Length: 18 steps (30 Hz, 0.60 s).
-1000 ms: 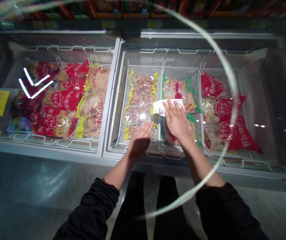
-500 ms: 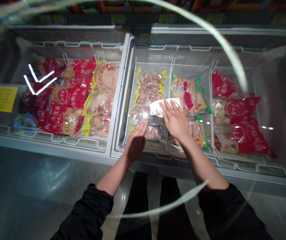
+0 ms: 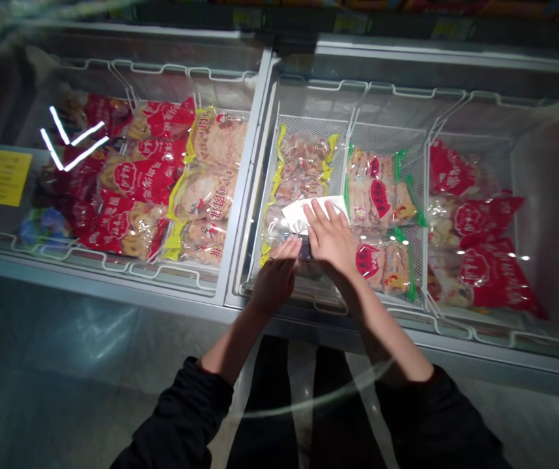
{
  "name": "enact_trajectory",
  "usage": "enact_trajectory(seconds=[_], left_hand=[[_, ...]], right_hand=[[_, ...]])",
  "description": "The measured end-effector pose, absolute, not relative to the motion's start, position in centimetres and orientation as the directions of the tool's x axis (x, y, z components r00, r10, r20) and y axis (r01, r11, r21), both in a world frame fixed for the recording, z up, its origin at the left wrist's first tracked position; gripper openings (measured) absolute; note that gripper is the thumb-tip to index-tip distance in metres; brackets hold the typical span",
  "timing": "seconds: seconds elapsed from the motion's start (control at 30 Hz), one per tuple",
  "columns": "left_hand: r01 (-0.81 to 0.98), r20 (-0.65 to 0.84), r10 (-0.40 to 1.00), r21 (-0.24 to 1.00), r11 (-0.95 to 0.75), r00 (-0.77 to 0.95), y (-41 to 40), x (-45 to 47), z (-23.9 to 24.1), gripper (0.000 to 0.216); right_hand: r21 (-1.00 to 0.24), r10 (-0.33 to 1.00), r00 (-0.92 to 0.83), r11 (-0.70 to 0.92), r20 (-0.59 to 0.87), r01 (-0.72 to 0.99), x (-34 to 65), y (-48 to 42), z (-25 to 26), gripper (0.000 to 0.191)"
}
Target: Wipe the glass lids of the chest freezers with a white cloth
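My right hand [image 3: 331, 238] lies flat on a white wiping cloth [image 3: 293, 215], fingers spread, pressing it against the glass top [image 3: 397, 120] of a chest freezer. The cloth's left part sticks out past my fingertips. Just to its left, my left hand [image 3: 274, 277] rests on the glass with fingers stretched out and nothing held. A small dark patch shows between the two hands; I cannot make out what it is. Under the glass, below my hands, are yellow-edged bags [image 3: 303, 159] and green-edged bags [image 3: 380, 195] of frozen food.
A grey frame bar [image 3: 247, 156] divides the freezer top. Red bags [image 3: 135, 176] fill wire baskets on the left, with more red bags [image 3: 492, 273] on the right. A yellow notice [image 3: 0, 176] sits at the far left. Tiled floor [image 3: 74, 352] lies in front.
My right hand and the cloth have slid left across the glass, closer to my left hand. The view has shifted slightly, and my left hand stays on the glass near the front edge.
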<state>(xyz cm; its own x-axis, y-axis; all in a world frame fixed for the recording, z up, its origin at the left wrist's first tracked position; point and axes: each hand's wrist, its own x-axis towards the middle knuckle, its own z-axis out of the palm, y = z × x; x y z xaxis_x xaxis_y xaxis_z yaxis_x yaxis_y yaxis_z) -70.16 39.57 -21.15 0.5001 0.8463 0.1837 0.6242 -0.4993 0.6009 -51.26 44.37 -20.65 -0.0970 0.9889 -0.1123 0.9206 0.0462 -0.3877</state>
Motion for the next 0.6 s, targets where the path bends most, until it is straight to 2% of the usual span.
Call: enact_trajectory(seconds=[0.1,0.23,0.37,0.5,0.6], left_hand=[[0.615,0.219,0.847,0.604,-0.508,0.484,39.6,-70.2,-21.1,0.073],[0.617,0.226,0.881,0.641,-0.456,0.416,39.7,-70.3,-20.9,0.076],[0.604,0.204,0.916,0.699,-0.383,0.344,39.7,-70.4,-20.9,0.080],[0.615,0.177,0.943,0.721,-0.319,0.282,39.6,-70.6,-21.0,0.081],[0.618,0.167,0.952,0.729,-0.294,0.257,39.7,-71.2,-20.5,0.083]], right_hand=[[-0.397,0.989,-0.111,0.062,-0.101,0.916,-50.5,45.5,-20.5,0.059],[-0.349,0.992,-0.041,-0.003,-0.119,0.937,-50.5,42.9,-20.4,0.059],[-0.321,0.981,-0.113,0.059,-0.155,0.945,-52.3,41.1,-20.5,0.064],[-0.344,0.970,-0.186,0.123,-0.158,0.931,-53.5,44.2,-20.1,0.058],[-0.379,0.976,-0.170,0.107,-0.137,0.919,-53.2,46.7,-19.7,0.055]])
